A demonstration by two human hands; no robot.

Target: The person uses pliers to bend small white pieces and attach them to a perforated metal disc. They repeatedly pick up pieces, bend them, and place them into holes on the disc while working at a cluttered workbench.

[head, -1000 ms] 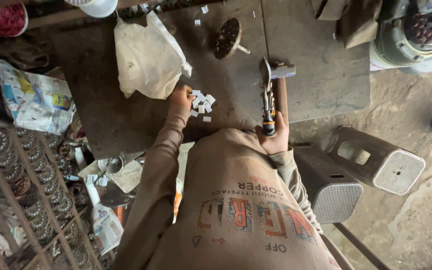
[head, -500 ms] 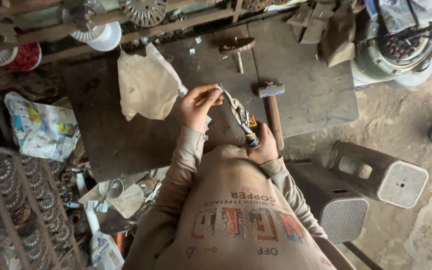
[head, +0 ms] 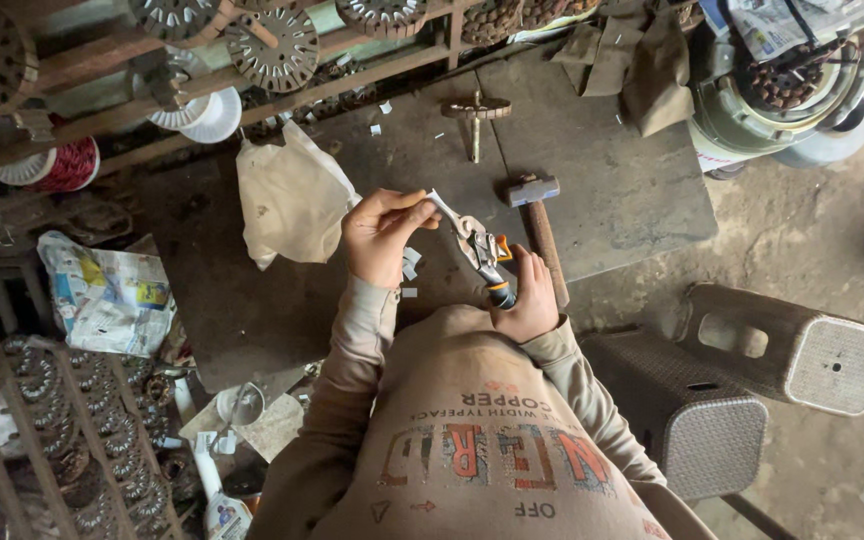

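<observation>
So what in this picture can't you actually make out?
- The snips' jaws: too small in the head view to tell whether they bite the white strip.
- The right hand's palm: wrapped around the handles, turned away.
- The left hand's fingertips: they cover the strip's end.
- The hammer's handle end: hidden behind the right hand.
- The motor housing: partly cut off by the top edge.

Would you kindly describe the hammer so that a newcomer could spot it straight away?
Start at the dark work slab in the middle of the scene. The hammer lies on it just beyond the right hand, which holds snips. Its long wooden handle and blocky metal head set it apart from the small spindle farther back.
</observation>
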